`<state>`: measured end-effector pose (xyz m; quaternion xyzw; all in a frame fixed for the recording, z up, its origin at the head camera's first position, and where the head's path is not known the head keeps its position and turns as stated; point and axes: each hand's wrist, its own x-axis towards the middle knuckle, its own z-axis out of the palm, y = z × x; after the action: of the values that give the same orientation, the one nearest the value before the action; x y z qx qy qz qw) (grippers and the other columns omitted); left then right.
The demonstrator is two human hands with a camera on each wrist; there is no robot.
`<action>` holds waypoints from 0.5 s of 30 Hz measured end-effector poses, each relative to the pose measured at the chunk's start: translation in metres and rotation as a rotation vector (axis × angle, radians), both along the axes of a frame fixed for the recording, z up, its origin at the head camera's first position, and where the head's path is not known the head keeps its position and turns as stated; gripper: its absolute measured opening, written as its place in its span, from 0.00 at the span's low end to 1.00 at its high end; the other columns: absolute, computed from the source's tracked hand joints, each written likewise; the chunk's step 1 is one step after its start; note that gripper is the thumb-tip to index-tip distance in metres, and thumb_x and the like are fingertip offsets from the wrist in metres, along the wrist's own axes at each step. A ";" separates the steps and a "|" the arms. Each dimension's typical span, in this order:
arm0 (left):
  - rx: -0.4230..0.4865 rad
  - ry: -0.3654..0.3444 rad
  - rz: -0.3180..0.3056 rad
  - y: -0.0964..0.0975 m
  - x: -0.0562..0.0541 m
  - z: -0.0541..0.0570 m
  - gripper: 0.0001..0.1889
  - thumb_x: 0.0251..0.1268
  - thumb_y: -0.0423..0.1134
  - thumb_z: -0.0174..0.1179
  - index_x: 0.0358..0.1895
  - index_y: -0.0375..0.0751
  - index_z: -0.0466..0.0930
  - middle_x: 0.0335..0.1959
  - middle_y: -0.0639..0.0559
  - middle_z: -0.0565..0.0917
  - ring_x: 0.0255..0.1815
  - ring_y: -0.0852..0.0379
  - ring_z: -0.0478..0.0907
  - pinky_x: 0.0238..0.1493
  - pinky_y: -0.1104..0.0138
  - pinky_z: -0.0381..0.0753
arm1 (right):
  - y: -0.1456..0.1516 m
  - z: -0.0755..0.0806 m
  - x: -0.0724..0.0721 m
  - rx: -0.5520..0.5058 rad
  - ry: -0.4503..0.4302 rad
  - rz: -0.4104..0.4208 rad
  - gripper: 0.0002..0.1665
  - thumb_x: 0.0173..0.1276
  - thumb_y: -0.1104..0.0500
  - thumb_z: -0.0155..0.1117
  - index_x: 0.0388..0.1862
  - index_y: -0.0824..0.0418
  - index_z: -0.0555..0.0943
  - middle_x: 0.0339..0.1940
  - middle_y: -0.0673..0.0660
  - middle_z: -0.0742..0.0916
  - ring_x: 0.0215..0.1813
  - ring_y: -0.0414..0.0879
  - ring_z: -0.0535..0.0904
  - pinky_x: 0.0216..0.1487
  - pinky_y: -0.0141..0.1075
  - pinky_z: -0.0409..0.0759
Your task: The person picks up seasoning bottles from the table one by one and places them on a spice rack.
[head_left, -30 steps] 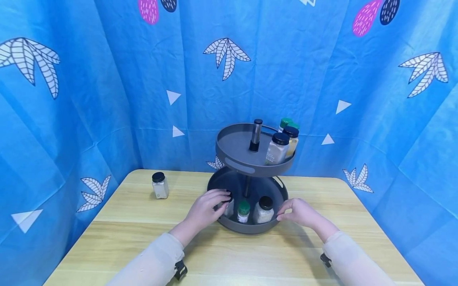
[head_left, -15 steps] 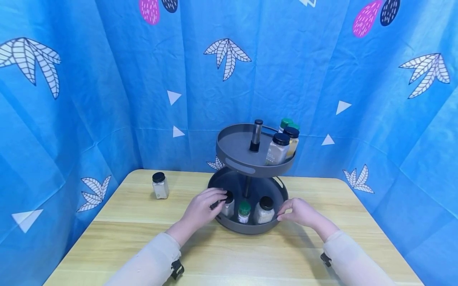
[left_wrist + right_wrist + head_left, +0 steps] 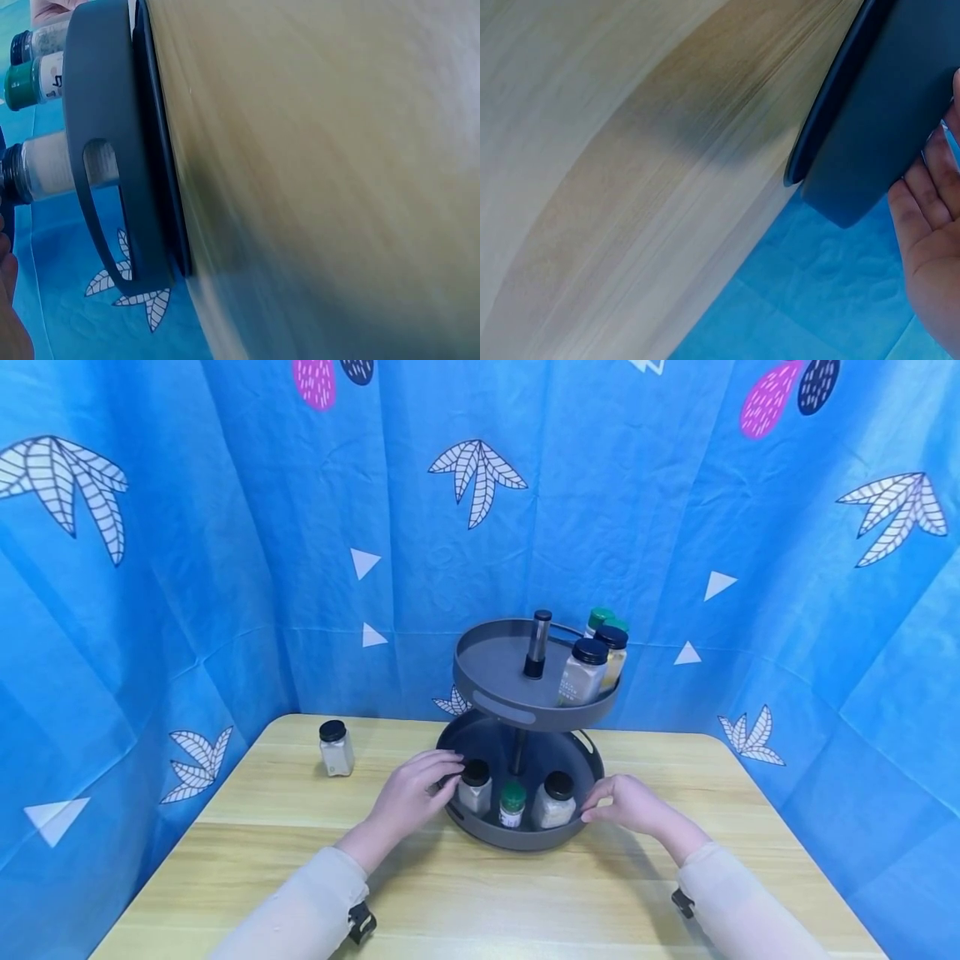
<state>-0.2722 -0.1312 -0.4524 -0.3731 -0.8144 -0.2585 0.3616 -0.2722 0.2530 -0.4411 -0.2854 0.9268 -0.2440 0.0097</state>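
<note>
A dark grey two-tier spice rack stands on the table. My left hand is at its lower tray's left rim, loosely bent fingers beside a black-capped spice jar and holding nothing. That jar stands upright in the tray, alongside a smaller green-capped jar and another black-capped jar. On the right, the thumb and fingers of my right hand pinch the lower tray's rim. In the right wrist view, the fingers lie against the outer wall of the tray.
The upper tray carries several jars at its right side, among them a black-capped jar. A further black-capped jar stands alone at the table's back left. Blue patterned curtains surround the table.
My left hand has let go of the black-capped jar and drawn back to the left, uncovering it. My right hand has stayed at the rim.
</note>
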 end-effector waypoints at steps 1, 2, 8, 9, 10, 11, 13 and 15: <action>-0.001 -0.003 0.003 -0.001 0.000 0.001 0.11 0.61 0.35 0.67 0.47 0.42 0.88 0.51 0.50 0.87 0.56 0.51 0.82 0.61 0.59 0.79 | 0.000 0.000 0.000 0.001 -0.002 -0.002 0.04 0.60 0.53 0.76 0.32 0.50 0.91 0.36 0.45 0.89 0.44 0.46 0.84 0.53 0.49 0.81; -0.002 -0.003 0.007 -0.002 -0.001 0.001 0.11 0.61 0.35 0.67 0.47 0.41 0.88 0.51 0.50 0.87 0.56 0.51 0.82 0.61 0.58 0.79 | 0.000 0.000 0.000 0.002 -0.003 -0.006 0.04 0.60 0.53 0.76 0.32 0.50 0.91 0.36 0.45 0.89 0.44 0.46 0.84 0.54 0.49 0.81; -0.011 0.016 0.038 -0.008 -0.002 0.003 0.11 0.60 0.36 0.68 0.47 0.44 0.88 0.52 0.49 0.87 0.56 0.52 0.82 0.60 0.59 0.80 | 0.001 0.001 -0.001 0.001 -0.011 -0.013 0.03 0.60 0.53 0.76 0.32 0.50 0.91 0.36 0.44 0.89 0.44 0.46 0.84 0.54 0.49 0.81; -0.011 0.022 0.041 -0.009 -0.002 0.003 0.11 0.60 0.36 0.68 0.47 0.44 0.88 0.52 0.50 0.87 0.55 0.51 0.83 0.60 0.59 0.80 | 0.001 0.001 -0.001 0.001 -0.012 -0.012 0.03 0.60 0.53 0.76 0.32 0.50 0.91 0.36 0.44 0.89 0.44 0.46 0.84 0.54 0.49 0.81; -0.010 0.028 0.042 -0.011 -0.002 0.003 0.11 0.59 0.36 0.68 0.46 0.44 0.88 0.51 0.49 0.87 0.55 0.50 0.83 0.59 0.59 0.80 | 0.002 0.001 -0.001 0.002 -0.016 -0.015 0.03 0.60 0.52 0.76 0.32 0.49 0.91 0.36 0.43 0.89 0.44 0.45 0.84 0.54 0.49 0.81; -0.008 0.032 0.043 -0.012 -0.002 0.003 0.11 0.59 0.35 0.68 0.46 0.44 0.88 0.51 0.49 0.87 0.55 0.50 0.83 0.59 0.58 0.81 | 0.002 0.001 -0.001 0.003 -0.013 -0.010 0.03 0.60 0.52 0.76 0.32 0.49 0.91 0.36 0.44 0.89 0.44 0.46 0.84 0.54 0.49 0.81; -0.004 0.038 0.048 -0.014 -0.003 0.002 0.11 0.59 0.35 0.68 0.46 0.43 0.88 0.51 0.49 0.87 0.54 0.49 0.83 0.59 0.58 0.81 | 0.002 0.001 -0.002 0.001 -0.007 -0.005 0.03 0.60 0.53 0.76 0.32 0.50 0.91 0.36 0.44 0.89 0.44 0.46 0.84 0.53 0.49 0.81; 0.003 0.034 0.056 -0.017 -0.004 0.002 0.11 0.59 0.35 0.69 0.46 0.43 0.88 0.52 0.50 0.87 0.54 0.49 0.83 0.59 0.58 0.81 | 0.003 0.001 -0.002 -0.001 -0.003 -0.001 0.03 0.60 0.53 0.76 0.31 0.50 0.91 0.35 0.44 0.89 0.43 0.46 0.85 0.53 0.49 0.81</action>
<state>-0.2762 -0.1483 -0.4500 -0.3539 -0.8179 -0.2429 0.3832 -0.2743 0.2555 -0.4405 -0.2844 0.9268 -0.2451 0.0107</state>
